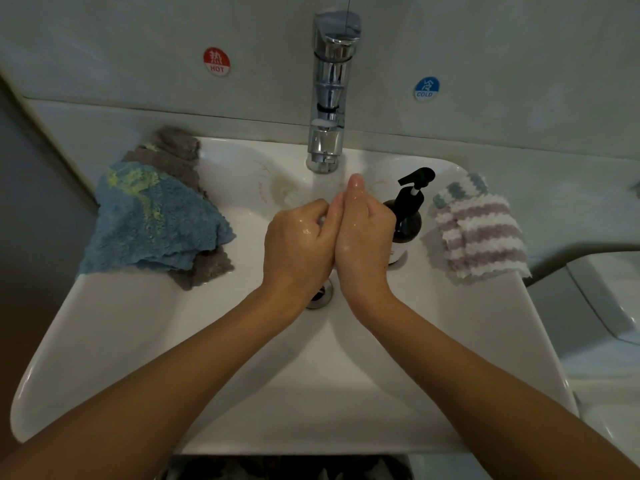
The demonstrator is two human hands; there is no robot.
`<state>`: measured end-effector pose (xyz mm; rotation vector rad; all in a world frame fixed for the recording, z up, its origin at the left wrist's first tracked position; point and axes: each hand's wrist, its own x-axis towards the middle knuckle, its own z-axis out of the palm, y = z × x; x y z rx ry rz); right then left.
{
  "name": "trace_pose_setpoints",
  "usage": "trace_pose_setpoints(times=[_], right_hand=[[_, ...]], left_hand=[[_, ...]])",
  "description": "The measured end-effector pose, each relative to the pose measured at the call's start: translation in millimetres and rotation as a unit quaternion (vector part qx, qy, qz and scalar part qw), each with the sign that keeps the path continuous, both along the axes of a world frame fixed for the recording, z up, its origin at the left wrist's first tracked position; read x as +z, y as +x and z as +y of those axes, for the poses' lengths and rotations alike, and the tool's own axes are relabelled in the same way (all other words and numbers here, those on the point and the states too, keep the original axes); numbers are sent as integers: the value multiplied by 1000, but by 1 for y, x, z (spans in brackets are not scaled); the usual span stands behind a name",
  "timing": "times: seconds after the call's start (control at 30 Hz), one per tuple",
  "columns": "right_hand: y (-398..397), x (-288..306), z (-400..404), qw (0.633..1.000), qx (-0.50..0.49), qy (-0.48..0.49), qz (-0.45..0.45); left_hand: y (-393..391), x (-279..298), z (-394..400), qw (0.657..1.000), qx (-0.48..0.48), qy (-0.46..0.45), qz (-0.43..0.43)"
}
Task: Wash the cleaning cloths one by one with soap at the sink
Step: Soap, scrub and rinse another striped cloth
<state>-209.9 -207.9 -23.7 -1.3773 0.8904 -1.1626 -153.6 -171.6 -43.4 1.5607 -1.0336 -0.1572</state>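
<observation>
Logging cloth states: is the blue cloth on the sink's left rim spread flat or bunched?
Bunched: the blue cloth lies crumpled in folds over a grey cloth on the sink rim.

The hands (332, 237) hide the palms, half the drain (320, 296) and the bottle's (408, 216) base.

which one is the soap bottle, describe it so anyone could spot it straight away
Start at the chrome tap at the back of the white sink and look just to its right. The soap bottle stands there on the rim, between the right hand and the striped cloth. It is the only dark, hard thing there, with a black pump top.
</observation>
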Motion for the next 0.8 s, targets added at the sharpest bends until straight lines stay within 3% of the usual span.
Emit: trace_pose_setpoints(times=[0.3, 0.6, 0.8], right_hand=[[-1, -4, 2, 998, 12, 68, 1], [-3, -4, 3, 995, 17, 97, 26], [-4, 2, 6, 998, 5, 58, 21]], left_hand=[[-7, -2, 2, 997, 8, -31, 70], [-10, 1, 5, 997, 4, -38, 63], [-4, 1, 4, 999, -4, -18, 28]])
